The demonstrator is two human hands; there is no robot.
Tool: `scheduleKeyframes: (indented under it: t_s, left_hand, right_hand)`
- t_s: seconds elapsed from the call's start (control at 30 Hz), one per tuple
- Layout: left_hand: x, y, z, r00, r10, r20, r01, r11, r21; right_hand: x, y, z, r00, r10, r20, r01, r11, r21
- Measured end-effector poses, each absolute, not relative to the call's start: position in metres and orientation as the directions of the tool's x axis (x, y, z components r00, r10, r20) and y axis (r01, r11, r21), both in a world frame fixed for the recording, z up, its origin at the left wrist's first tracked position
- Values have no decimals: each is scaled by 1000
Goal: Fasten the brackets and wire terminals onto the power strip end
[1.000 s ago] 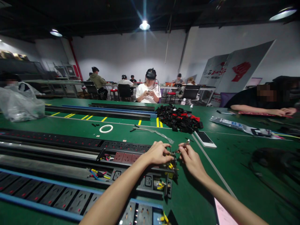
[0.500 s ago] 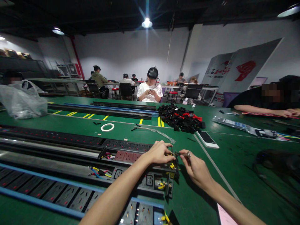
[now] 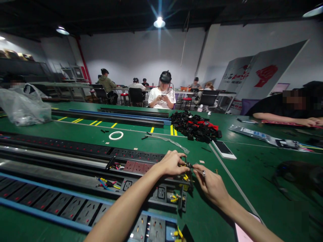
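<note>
Several long socket strips lie side by side, with yellow wires at their right ends. My left hand (image 3: 171, 163) rests over the end of a black power strip (image 3: 151, 155) with dark red sockets (image 3: 137, 166); its thumb and fingers are closed about a small part at that end, largely hidden. Just right of it, my right hand (image 3: 214, 188) pinches a slim metal tool (image 3: 202, 172), seemingly a screwdriver, whose tip points left at the strip's end. Nearest me lies a blue-edged socket strip (image 3: 68, 211), partly covered by my left forearm.
A heap of black and red plastic parts (image 3: 194, 127) sits beyond my hands. To its right are a phone (image 3: 224, 150) and a plastic-bagged cable (image 3: 262, 136). A white ring (image 3: 116, 135) and clear bag (image 3: 25, 106) lie left. Other people sit across the table and at right.
My right hand has shifted slightly right and down with the tool, whose handle end tilts lower. My left hand keeps its place. The view has moved slightly.
</note>
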State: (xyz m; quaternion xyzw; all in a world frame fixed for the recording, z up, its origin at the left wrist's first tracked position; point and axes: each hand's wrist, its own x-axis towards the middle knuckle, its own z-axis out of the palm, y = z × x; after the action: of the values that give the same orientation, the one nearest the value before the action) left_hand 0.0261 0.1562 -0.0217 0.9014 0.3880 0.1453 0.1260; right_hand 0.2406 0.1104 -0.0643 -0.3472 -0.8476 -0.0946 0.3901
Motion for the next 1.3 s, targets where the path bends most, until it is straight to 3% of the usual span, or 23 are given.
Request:
scheduleKeyframes:
  t_s: [0.37, 0.43, 0.53, 0.63, 0.7, 0.93, 1.17, 1.3]
  left_hand:
    - [27, 157, -22, 659, 736, 157, 668, -668, 328]
    - [27, 156, -22, 656, 737, 160, 669, -667, 328]
    - [27, 156, -22, 653, 738, 169, 670, -668, 324]
    - [27, 156, -21, 658, 730, 184, 664, -678, 314]
    - [27, 156, -21, 666, 721, 192, 656, -688, 310]
    - [27, 156, -22, 659, 724, 204, 656, -685, 315]
    - [27, 156, -23, 643, 742, 189, 670, -665, 330]
    - [27, 156, -22, 652, 734, 192, 662, -674, 329]
  right_hand:
    - [243, 115, -67, -474, 529, 703, 644, 754, -133]
    - [242, 118, -64, -442, 600, 667, 644, 730, -229]
    - [238, 127, -57, -305, 761, 573, 629, 613, -479]
    - [234, 143, -48, -157, 926, 343, 463, 376, -803]
    - [231, 158, -45, -146, 975, 165, 327, 205, -923]
    - [223, 193, -57, -135, 984, -115, 202, -86, -976]
    - [262, 167, -37, 245, 969, -18, 41, -29, -999]
    - [313, 129, -25, 336, 942, -8, -34, 3, -999]
